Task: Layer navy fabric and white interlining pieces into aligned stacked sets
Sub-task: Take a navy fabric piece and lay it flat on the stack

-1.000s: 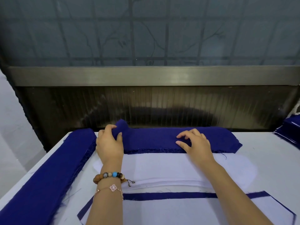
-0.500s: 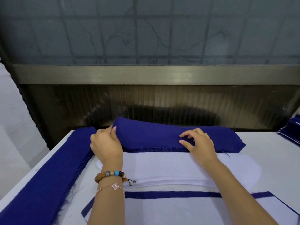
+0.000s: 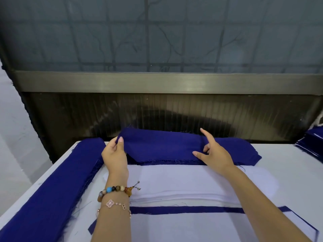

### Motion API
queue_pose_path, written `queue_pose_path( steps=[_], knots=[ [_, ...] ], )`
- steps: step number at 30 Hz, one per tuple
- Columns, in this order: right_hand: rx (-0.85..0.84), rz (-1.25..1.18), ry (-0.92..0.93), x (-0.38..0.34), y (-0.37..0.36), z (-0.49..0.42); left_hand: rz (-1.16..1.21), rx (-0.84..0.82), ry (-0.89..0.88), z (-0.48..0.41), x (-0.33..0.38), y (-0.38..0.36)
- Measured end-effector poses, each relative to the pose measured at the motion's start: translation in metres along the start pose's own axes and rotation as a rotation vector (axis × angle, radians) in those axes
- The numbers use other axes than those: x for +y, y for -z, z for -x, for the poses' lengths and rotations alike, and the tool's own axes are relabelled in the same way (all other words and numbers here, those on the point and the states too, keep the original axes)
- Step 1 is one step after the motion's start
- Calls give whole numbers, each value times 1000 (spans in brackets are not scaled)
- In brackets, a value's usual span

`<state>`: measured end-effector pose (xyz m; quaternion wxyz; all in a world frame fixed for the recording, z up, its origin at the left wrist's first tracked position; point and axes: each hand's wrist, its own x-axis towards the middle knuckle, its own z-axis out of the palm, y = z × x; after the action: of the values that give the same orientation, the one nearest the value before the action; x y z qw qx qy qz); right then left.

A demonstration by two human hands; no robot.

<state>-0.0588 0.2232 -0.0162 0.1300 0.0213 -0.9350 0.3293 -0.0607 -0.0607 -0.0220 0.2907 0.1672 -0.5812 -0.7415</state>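
One navy piece [image 3: 157, 145] is pinched by left hand [image 3: 114, 155], touched by right hand [image 3: 215, 155].

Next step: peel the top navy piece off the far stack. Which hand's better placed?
Left. The left hand pinches the raised end of the top navy piece; the right hand rests mid-stack, index finger straight, no clear grip.

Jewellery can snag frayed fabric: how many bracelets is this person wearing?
2, both on the left wrist: a beaded bracelet nearer the left hand, and a thin chain bracelet with a flower charm just behind it. The right wrist shows none.
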Motion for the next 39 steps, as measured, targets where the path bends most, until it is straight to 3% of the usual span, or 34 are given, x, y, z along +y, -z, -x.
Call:
queue_pose_path(
  steps=[5,7,12,19,21,25,34,39],
  knots=[
    [-288,59,-66,7,31,-23,26,13,4,4,-1,1],
    [-316,11,-134,13,37,-28,44,14,17,3,-1,1],
    [-32,127,-160,48,52,-26,74,27,51,-4,-8,-1],
    [174,220,-541,94,81,-16,-23,75,79,-10,-13,-3],
    [238,129,-595,99,84,-11,-73,70,59,-11,-14,-3],
    [249,-30,-520,105,81,-1,-201,50,-12,-6,-13,-5],
    [508,-345,-395,84,99,7,-354,167,-325,15,39,0],
    [432,-384,-371,87,117,44,-396,-34,-238,34,63,19]
  ],
)
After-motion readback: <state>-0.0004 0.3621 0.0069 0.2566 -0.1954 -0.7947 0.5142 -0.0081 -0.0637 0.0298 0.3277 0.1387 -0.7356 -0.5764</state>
